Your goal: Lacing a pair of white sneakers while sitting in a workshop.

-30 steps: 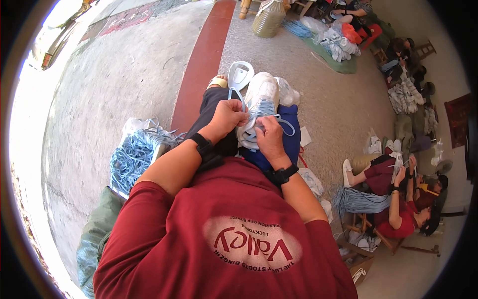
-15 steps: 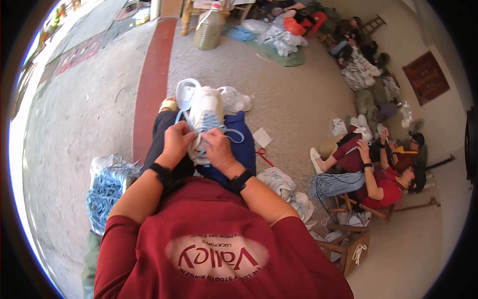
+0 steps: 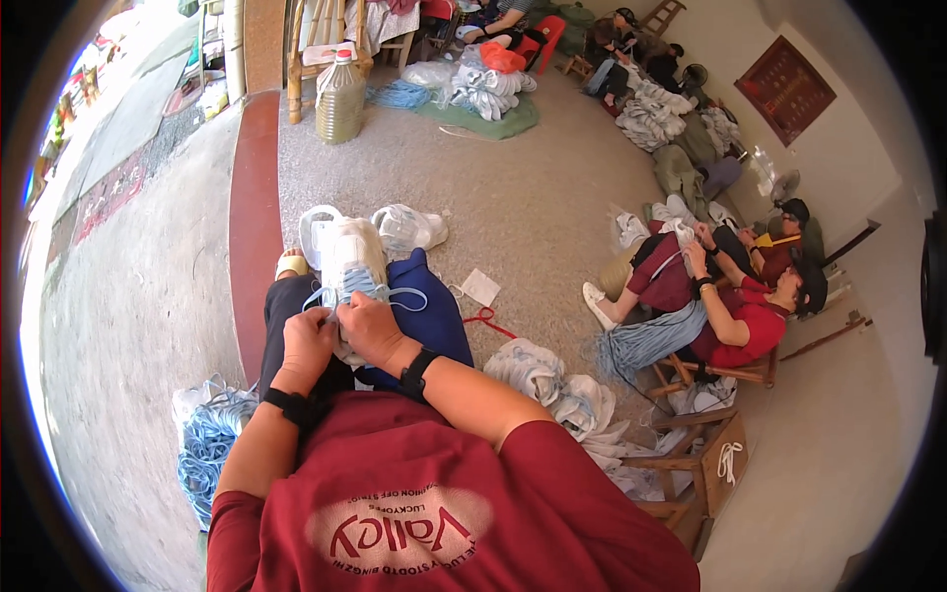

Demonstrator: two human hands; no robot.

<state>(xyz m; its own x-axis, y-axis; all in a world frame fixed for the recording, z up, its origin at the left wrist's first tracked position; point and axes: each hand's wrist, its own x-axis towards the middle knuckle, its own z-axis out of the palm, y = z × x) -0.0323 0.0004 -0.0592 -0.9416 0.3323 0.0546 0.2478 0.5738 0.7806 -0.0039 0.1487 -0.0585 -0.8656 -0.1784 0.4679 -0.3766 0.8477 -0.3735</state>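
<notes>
A white sneaker (image 3: 352,243) rests on my lap with its toe pointing away from me. Light blue shoelace (image 3: 361,280) crosses its upper, and a loose loop stands out to the right. My left hand (image 3: 309,343) is closed in a pinch on the lace at the shoe's left side. Beside it, my right hand (image 3: 373,328) is closed over the shoe's near part, fingertips on the lace; some fingers are hidden. Another white shoe (image 3: 406,228), partly see-through in look, lies just beyond my knees. Blue cloth (image 3: 426,306) covers my right leg.
Tangled blue laces (image 3: 212,439) fill a bag by my left side. Bagged white shoes (image 3: 538,375) and a wooden stool (image 3: 691,464) stand to my right. A co-worker in red (image 3: 730,331) sits there with hanging laces (image 3: 646,335). A liquid-filled jug (image 3: 340,99) stands ahead.
The view has shifted, so the room appears lower and further left. My hands stay at the lace, and my right hand has come closer to the left, over the shoe.
</notes>
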